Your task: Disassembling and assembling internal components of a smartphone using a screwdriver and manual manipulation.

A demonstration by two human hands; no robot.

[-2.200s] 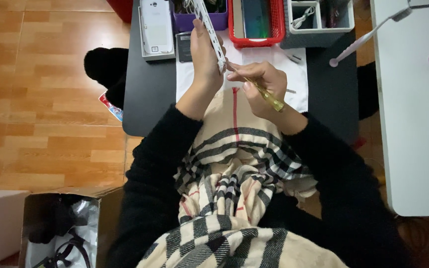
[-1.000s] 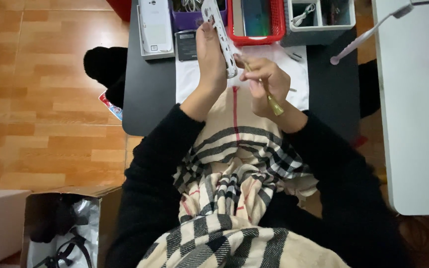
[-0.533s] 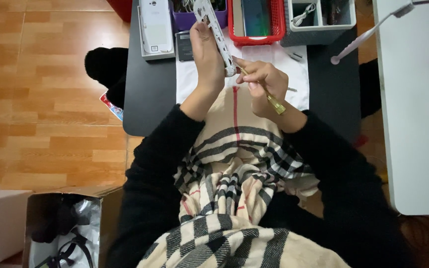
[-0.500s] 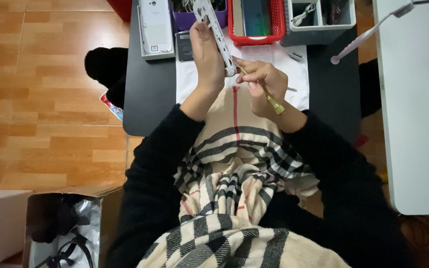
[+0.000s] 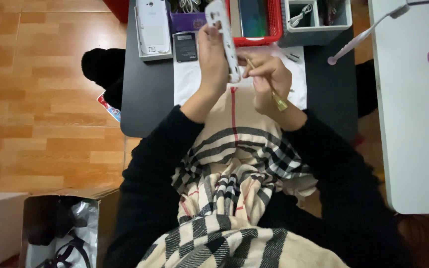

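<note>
My left hand point(image 5: 212, 58) grips a long white device point(image 5: 223, 34), held upright on its edge above the dark desk point(image 5: 147, 94). My right hand point(image 5: 269, 79) pinches a thin tool with a brass-coloured handle point(image 5: 277, 99), its tip touching the side of the white device. Both hands work over a white sheet point(image 5: 187, 79) lying on the desk. A checked scarf hangs below my arms.
At the desk's back stand a white phone in a tray point(image 5: 152, 25), a small dark battery-like block point(image 5: 184, 45), a red tray point(image 5: 256, 20) and a grey organiser point(image 5: 319, 17). A white table point(image 5: 413, 114) stands to the right, an open cardboard box point(image 5: 60, 228) on the wooden floor at the lower left.
The white device has tipped slightly more upright in my left hand. My right hand and its tool have stayed at the device's side with only small shifts.
</note>
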